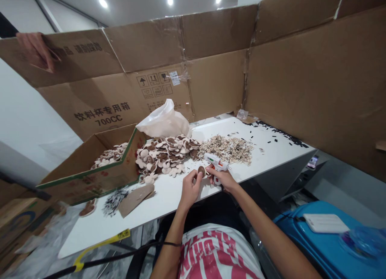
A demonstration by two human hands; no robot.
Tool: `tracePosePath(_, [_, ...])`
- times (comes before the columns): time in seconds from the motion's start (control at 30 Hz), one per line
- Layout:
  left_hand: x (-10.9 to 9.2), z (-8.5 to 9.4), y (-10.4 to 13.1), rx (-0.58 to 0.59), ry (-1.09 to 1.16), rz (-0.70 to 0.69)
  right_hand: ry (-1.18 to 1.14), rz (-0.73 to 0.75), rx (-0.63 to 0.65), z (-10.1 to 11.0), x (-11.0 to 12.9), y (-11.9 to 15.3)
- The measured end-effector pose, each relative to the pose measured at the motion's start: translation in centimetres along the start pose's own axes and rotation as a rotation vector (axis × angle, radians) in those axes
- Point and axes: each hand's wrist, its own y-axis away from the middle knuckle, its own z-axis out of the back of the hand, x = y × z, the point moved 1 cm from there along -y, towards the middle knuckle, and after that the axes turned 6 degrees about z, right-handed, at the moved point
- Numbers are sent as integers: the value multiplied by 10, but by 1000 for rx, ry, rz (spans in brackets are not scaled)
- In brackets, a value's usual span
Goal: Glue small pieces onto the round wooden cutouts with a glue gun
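Brown felt piece (201,171) pinched in your left hand (190,188) at the white surface's (169,194) near edge; your right hand (224,179) wraps the glue gun (216,163) (nozzle at the piece). Heaped felt cutouts (164,154) lie just behind.

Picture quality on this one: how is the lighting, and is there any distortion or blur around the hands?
Head view: lit evenly by ceiling spotlights, which blow out to white; no harsh shadows on the white table. Wide lens bows the cardboard wall and stretches the edges. The left hand, right hand and glue gun are sharp but small.
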Motion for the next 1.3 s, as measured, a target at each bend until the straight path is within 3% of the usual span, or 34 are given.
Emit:
tracePosePath(0.13, [2, 0, 0, 39, 64, 47, 5, -31, -44, 1, 0, -1])
tracePosePath(0.27, [4, 0, 0, 5, 95, 76, 14, -38, -55, 0, 0, -1])
tracePosePath(0.77, [6, 0, -2, -47, -32, 4, -5, -40, -27, -8, 16, 1])
tracePosePath(1.3, [-1, 1, 0, -38, -35, 3, -27, -58, -43, -8, 15, 0])
